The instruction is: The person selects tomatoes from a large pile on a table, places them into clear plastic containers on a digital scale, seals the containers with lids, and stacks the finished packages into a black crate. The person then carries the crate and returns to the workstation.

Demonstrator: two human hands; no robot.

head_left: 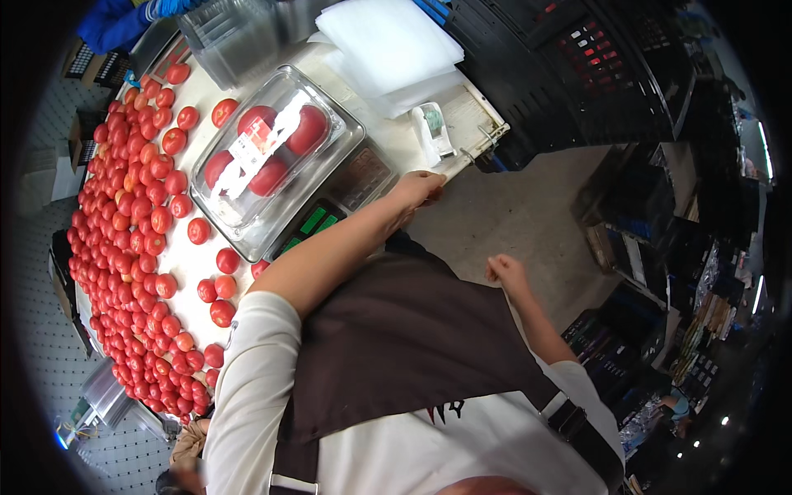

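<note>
My left hand is at the table's edge, near a small white dispenser. Its fingers are curled together, and nothing shows in them. My right hand hangs over the floor beside my dark apron, loosely closed with nothing visible inside. To the left of my left hand, a clear plastic clamshell box with several large red tomatoes rests on the metal tray of a weighing scale. A printed label lies across its lid. My forearm partly covers the scale's green-lit display.
Many loose tomatoes are heaped along the table's left side. Stacked clear plastic boxes and white sheets occupy the top. Black plastic crates stand at right. Another person's blue sleeve shows top left; someone else's arm shows bottom left.
</note>
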